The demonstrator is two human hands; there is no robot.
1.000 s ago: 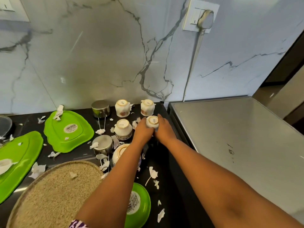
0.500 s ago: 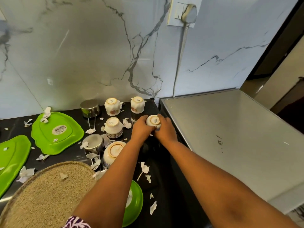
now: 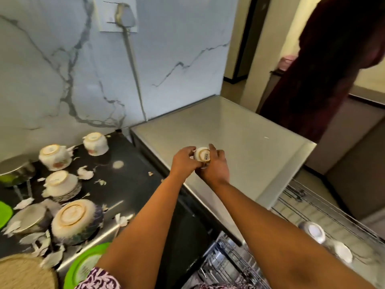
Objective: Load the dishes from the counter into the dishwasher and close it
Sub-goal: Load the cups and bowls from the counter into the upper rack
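Cup point(image 3: 201, 154), small, white, gold-rimmed base turned up toward us with dark lettering on it: we hold it inverted between both hands, above the near left part of the grey steel appliance top point(image 3: 239, 138). Left hand point(image 3: 184, 161) wraps the cup's left side, fingers curled around its wall; right hand point(image 3: 214, 165) closes on the right side, forefinger raised along the rim of the base. Both hands are clasped on this one cup, which sits in the gap between the two palms, with only its base and a strip of wall showing.

Counter point(image 3: 129, 176), black, to the left: two inverted floral cups point(image 3: 54, 156) point(image 3: 95, 143) near the marble wall; one inverted cup on a stack of patterned saucers point(image 3: 60, 183); one larger inverted bowl point(image 3: 74, 220) on patterned plates; a steel tumbler point(image 3: 16, 170) at the left edge; a green plate point(image 3: 85, 263) at the bottom edge; a woven mat point(image 3: 25, 272) in the bottom left corner; white paper scraps point(image 3: 85, 174) scattered among them.

Dishwasher racks point(image 3: 229, 259), wire, pulled out below the arms at the lower right; two pale round dishes point(image 3: 314, 232) lie in the right-hand rack. A person in dark red clothing point(image 3: 325, 69) stands at the upper right.

Change from half a second earlier: the cup has left the counter edge and now hangs over the steel top, farther right. Our view has swung right, so the racks and the standing person have come into sight and the large green plates at the left are mostly out of it.
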